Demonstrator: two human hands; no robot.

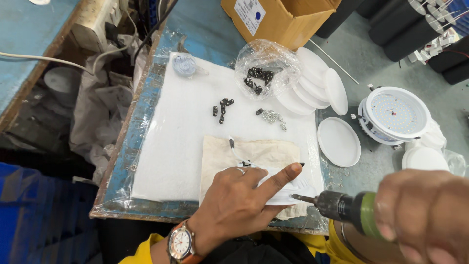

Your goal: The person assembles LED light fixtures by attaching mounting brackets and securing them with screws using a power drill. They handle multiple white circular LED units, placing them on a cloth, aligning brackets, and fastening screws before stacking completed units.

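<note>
The white round lamp (288, 188) lies on a beige cloth (254, 154) at the front edge of the desk (146, 117), mostly hidden under the left hand (239, 200). That hand presses flat on the lamp. Its fingers (281, 176) are spread out and held loose, with the pointer finger stretched along the top. They hold the lamp down but do not wrap around it. A wristwatch (180, 243) sits on that wrist.

The right hand (425, 215) is close to the camera and blurry. Its fingers are closed tight around an electric screwdriver (342, 206) with a green ring. The metal tip touches the edge of the lamp, just beside the left pointer finger.

Farther back, small black screws (222, 108) lie on a white foam mat (181, 137), near a clear bag (266, 68) with more screws. A stack of white round covers (312, 83) leans by the bag. One more cover (338, 142) lies flat, near another lamp (396, 113) with many tiny lights. A cardboard box (278, 17) stands at the back.

The tip could slip off the screw and poke the finger, because the finger is so near. The lamp could also spin or slide on the soft cloth if the hand presses too lightly. It sits near the desk edge, so it might drop.
</note>
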